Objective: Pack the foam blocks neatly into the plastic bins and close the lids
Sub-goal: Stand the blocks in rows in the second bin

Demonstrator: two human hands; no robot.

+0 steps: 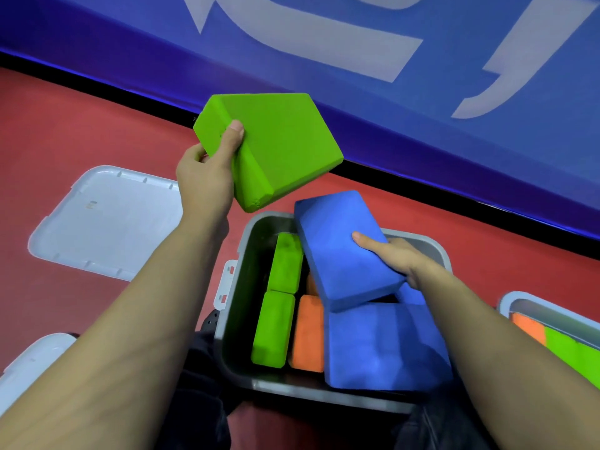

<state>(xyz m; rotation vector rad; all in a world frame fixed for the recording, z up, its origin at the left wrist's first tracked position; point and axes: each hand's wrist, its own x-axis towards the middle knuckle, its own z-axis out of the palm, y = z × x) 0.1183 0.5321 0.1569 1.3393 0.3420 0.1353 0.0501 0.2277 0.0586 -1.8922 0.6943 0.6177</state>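
Currently mid-pack, both hands loaded. Left hand (207, 177) grips a green foam block (276, 147) by one corner, thumb curled over the top face, holding it in the air beyond the grey bin (242, 287). Right hand (394, 254) pinches a blue block (344, 248), thumb on top, fingers hidden beneath; the block sits tilted over the bin's far right portion. Inside the bin: two green blocks (276, 306) stand on edge along the left wall, orange blocks (306, 332) beside them, another blue block (386, 345) lying askew on the right, its near edge riding up at the rim. Lid (104, 222) lies off on the red floor, left. A second bin (552, 329) shows at far right. Risk, as I judge it: if the blue blocks stay crooked they will stand proud of the rim, and the lid will not seat. The corner-only grip on the green block could also slip.
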